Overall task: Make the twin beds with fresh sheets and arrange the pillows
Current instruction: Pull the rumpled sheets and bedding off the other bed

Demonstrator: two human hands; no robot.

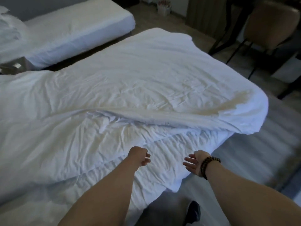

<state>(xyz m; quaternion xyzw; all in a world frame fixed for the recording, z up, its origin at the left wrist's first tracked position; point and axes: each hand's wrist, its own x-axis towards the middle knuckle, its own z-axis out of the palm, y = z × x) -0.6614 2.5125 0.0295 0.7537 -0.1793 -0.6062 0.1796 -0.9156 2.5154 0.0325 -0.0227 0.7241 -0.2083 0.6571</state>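
Head view: rumpled sheet (146, 88) lies beneath left hand (139, 156) and right hand (193, 162).

Dim, bluish light. Grey wall (32, 8) at upper left, beige floor (146, 17) beyond. Brown padded chair (268, 25) on thin black legs at upper right; small white container (163, 7) far back on the floor.

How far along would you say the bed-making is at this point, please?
Done: the far bed wears a smooth white sheet. In hand: a white cover lies rumpled and partly folded over on the near bed, with the left hand and right hand above it, gripping nothing. Left: smoothing it and arranging pillows.
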